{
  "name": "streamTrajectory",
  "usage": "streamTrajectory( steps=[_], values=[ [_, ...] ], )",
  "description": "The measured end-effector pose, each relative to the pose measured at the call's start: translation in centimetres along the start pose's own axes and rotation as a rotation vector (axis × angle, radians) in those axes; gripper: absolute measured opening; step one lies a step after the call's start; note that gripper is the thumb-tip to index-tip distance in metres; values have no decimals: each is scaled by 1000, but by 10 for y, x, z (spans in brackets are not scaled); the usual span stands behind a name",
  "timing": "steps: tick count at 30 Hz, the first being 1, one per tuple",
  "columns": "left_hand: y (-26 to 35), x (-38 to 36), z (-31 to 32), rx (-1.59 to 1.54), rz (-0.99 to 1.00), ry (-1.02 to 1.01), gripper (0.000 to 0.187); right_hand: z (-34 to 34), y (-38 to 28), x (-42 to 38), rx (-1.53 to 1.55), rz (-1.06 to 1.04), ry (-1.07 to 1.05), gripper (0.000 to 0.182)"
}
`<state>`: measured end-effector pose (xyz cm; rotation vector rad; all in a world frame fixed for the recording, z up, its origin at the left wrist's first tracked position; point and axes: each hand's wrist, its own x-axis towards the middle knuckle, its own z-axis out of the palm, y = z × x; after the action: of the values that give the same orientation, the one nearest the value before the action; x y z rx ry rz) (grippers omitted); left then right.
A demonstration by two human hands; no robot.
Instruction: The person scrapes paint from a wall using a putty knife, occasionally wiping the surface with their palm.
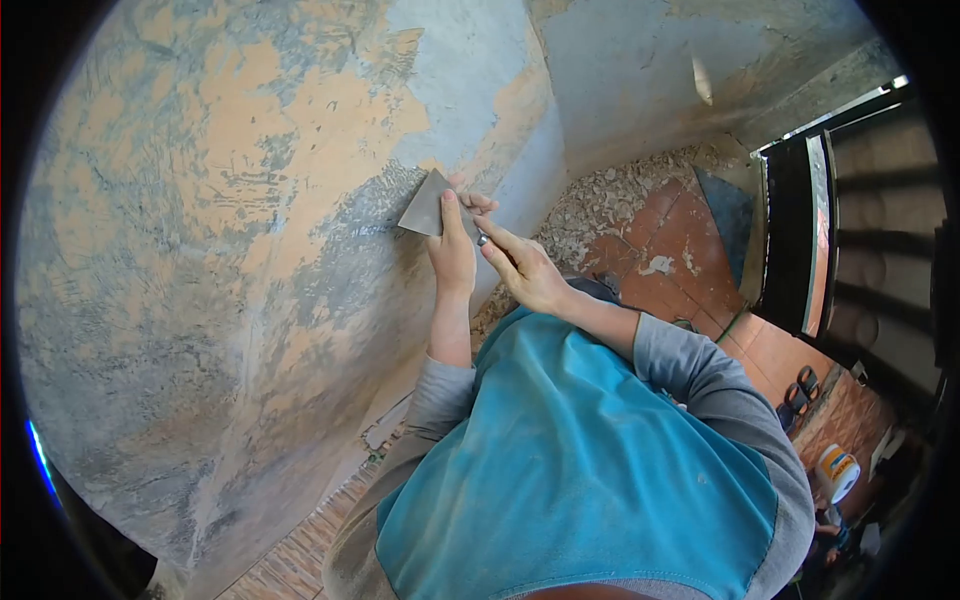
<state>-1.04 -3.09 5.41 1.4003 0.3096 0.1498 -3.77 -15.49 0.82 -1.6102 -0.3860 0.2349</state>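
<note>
A scraper with a broad, flat metal blade (421,211) lies against the peeling wall (330,190), its wide edge toward the upper left. My left hand (455,252) grips the blade, one digit stretched along its face and other fingers partly hidden behind it. Closed round the scraper's handle, my right hand (530,272) is just to the right; most of the handle is covered by the fingers. Around the blade the wall shows orange-tan patches, grey smears and a pale blue-grey coat (455,90).
Paint flakes (600,205) lie heaped along the wall's foot on the red tiled floor (665,235). At right stand dark metal bars (880,230), a pair of sandals (798,390) and a white tub (837,472). Another wall (640,80) meets this one at a corner.
</note>
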Motion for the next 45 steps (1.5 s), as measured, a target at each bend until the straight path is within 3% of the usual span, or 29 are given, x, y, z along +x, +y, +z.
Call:
streamTrajectory(
  steps=[2,8,20,25,29,33,36,37,45],
  values=[
    [4,-2,-5,61,24,26,42,19,10,3,4,-163,118,49],
    [9,-1,-11,147,24,67,41,37,-4,8,98,-33,96,53],
    [-2,12,-46,342,220,-32,38,92,26,26,67,-286,365,59],
    [0,24,-48,358,303,-61,37,90,23,33,100,-196,306,60],
    [1,25,-49,301,158,-62,37,99,39,35,68,-351,387,56],
    [-13,8,-53,248,115,-57,39,98,26,10,91,-120,308,50],
    [11,9,-39,188,-33,-126,42,99,18,21,173,-86,396,51],
    [11,13,-37,175,-27,-139,42,93,10,20,202,92,296,49],
    [5,20,-42,167,-77,-208,38,95,4,17,271,142,343,49]
  ],
)
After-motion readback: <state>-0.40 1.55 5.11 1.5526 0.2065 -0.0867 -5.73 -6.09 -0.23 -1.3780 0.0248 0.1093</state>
